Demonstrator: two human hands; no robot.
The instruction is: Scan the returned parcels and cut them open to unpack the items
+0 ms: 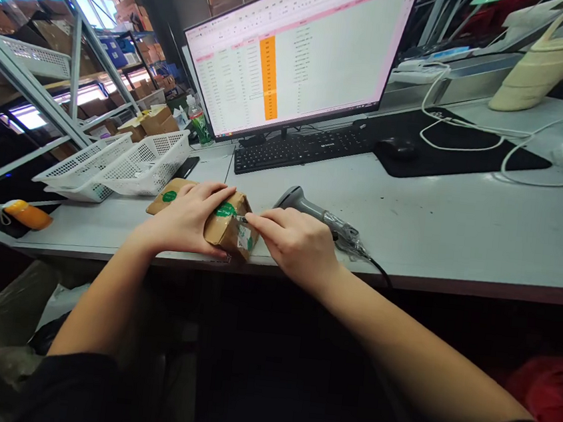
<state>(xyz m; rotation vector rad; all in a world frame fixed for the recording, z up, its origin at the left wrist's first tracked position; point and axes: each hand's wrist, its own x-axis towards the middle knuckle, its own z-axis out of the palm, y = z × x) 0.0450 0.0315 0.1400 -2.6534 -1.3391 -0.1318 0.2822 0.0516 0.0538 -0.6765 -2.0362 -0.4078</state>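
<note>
A small brown cardboard box [224,228] with green print and a white label rests at the desk's front edge. My left hand [185,217] grips it from the left, thumb low on the near side and fingers over the top. At the box's right end, my right hand [298,243] is closed in a pinch on a thin blade-like tool [240,219], its tip touching the box near the green print. Most of the tool is hidden by my fingers. Behind my left hand lies another brown package [167,197] with a green mark. A grey barcode scanner [307,205] lies just beyond my right hand.
White perforated baskets [143,163] stand at the left. Farther back are a keyboard [303,149], a monitor [297,58] and a mouse [397,148] on a black mat [442,164]. White cables cross the mat. An orange cylindrical object [28,214] lies at far left.
</note>
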